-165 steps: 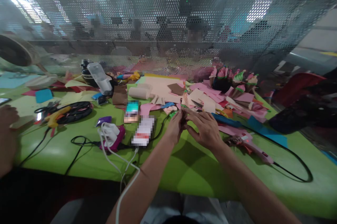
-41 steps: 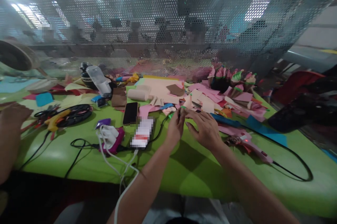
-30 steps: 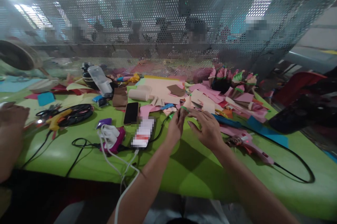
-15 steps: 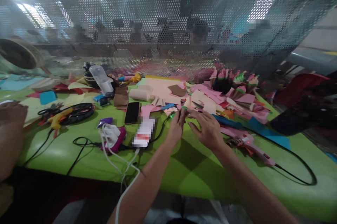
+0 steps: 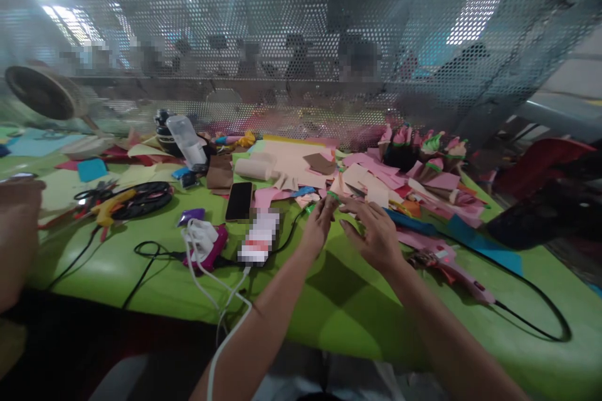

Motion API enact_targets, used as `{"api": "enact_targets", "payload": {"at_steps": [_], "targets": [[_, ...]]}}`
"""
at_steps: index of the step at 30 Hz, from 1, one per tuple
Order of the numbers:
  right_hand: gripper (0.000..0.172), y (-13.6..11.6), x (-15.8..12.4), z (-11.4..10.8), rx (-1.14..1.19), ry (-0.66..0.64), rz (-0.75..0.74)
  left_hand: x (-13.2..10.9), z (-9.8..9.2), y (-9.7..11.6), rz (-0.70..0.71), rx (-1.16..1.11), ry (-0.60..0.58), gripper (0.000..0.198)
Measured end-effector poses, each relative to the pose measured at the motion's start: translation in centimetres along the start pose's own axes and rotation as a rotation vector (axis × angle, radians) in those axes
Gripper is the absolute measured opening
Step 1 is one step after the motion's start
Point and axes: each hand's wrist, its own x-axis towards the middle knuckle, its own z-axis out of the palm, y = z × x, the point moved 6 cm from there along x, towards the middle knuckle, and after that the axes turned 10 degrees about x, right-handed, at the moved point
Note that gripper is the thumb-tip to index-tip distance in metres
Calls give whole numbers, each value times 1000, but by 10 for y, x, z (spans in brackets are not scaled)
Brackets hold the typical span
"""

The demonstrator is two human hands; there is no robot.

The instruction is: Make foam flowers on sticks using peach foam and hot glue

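Near the middle of the table, my left hand (image 5: 320, 222) is closed in a pinch on a small felt-like craft piece (image 5: 334, 192), pale pink with a green band; the fingers hide its lower part. My right hand (image 5: 374, 231) is close by on the right, its fingers reaching over to the piece and its thumb held apart. Whether those fingertips touch it, I cannot tell. Beyond both hands lie loose pink and cream sheets (image 5: 301, 153). A pink glue gun (image 5: 458, 272) rests to the right of my right hand.
Left of my hands are a lit phone (image 5: 259, 238) on a white cable, a dark phone (image 5: 239, 201) and a magenta power adapter (image 5: 211, 250). Farther left lie a yellow glue gun (image 5: 113, 208) and a co-worker's hand (image 5: 19, 231). Finished-looking craft pieces (image 5: 433, 144) stand at the back right.
The whole view has shifted slightly, with the table things appearing a little farther right. My hands keep nearly the same pose around the craft piece.
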Motion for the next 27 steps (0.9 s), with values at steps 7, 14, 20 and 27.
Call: {"api": "enact_targets", "payload": {"at_steps": [7,14,20,27], "targets": [[16,2,0,-9,110,78,72,2,2,-6,-55,-76,-80,44],[14,0,1,-8,103,58,39,4,6,-5,-132,-224,-135,43],[18,0,-2,1,34,-25,-1,2,5,-8,-156,-283,-87,45],[22,-6,-1,9,-161,-74,-69,2,3,-10,-157,-304,-80,54]]}}
